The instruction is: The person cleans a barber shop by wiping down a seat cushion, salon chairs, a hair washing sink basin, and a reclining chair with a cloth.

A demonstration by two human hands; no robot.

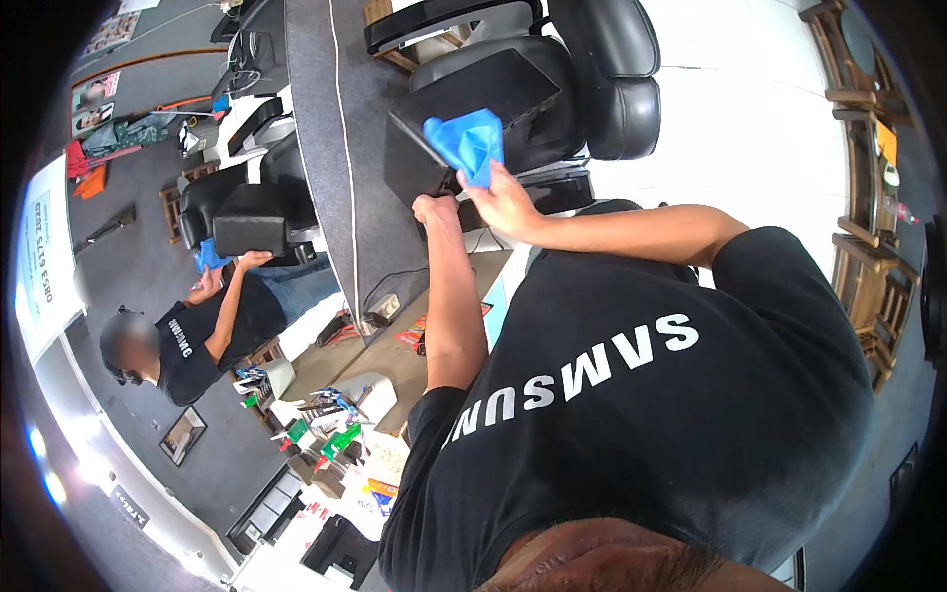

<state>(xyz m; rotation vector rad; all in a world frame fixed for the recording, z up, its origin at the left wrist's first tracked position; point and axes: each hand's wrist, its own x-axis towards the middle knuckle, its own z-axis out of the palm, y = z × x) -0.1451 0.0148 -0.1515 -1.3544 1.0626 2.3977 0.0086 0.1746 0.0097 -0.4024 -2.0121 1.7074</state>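
My left hand is closed on the near lower edge of a black box, which is held tilted above a dark grey ledge. In my right hand a crumpled blue cloth is gripped between fingers and thumb. The cloth lies against the box's raised edge, close to my left hand. Part of the left fingers is hidden behind the box. What kind of box it is I cannot tell.
Beyond the box stands a black padded chair. A white cable runs along the dark ledge. A power socket and containers of pens sit on my left. A mirror at left reflects me. Wooden chairs stand at right.
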